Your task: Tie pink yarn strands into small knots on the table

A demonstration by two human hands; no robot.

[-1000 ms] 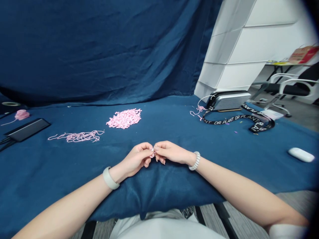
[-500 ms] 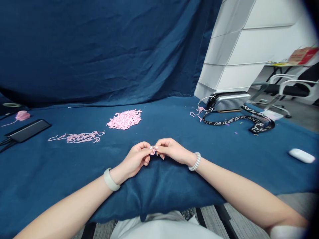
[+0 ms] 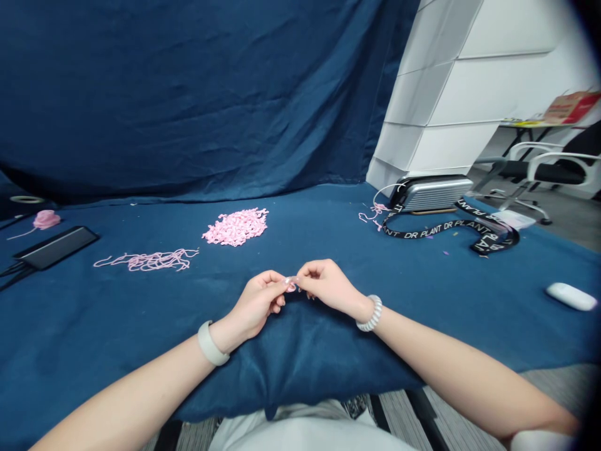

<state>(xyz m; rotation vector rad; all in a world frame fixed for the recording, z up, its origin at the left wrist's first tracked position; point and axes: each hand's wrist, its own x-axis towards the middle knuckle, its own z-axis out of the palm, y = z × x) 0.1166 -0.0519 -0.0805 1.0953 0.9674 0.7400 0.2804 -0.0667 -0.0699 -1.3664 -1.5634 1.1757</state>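
At the far left of the blue-covered tabletop (image 3: 117, 319), a ball of pink yarn (image 3: 47, 219) lies beyond a flat black device (image 3: 56, 247) with dark cables running off the left side. Right of that, a tangle of loose pink strands (image 3: 159, 260) spreads out; its crossing ends could snag or come away in a clump if one were tugged without being freed. Farther back and more to the right sits a heap of small pink knotted pieces (image 3: 236, 227), which a brushing sleeve or a pull on the cloth could scatter. At the near centre, the left hand (image 3: 257, 302) pinches a small pink yarn piece (image 3: 292, 287) between thumb and finger, and the right hand (image 3: 328, 287) is pinched just beside it, apparently on an end of the same piece. The likeliest trouble is here: so short an end could slip from the fingertips, or a loop could tighten askew if the two pulls were uneven. The piece lies right between the hands, at their meeting fingertips, on the near side of the heap and strands. Farther right, pink yarn scraps (image 3: 375, 212) lie by a lettered black lanyard (image 3: 429, 230) and a silver ribbed case (image 3: 436, 193), with a white rounded case (image 3: 571, 296) nearer at the far right.
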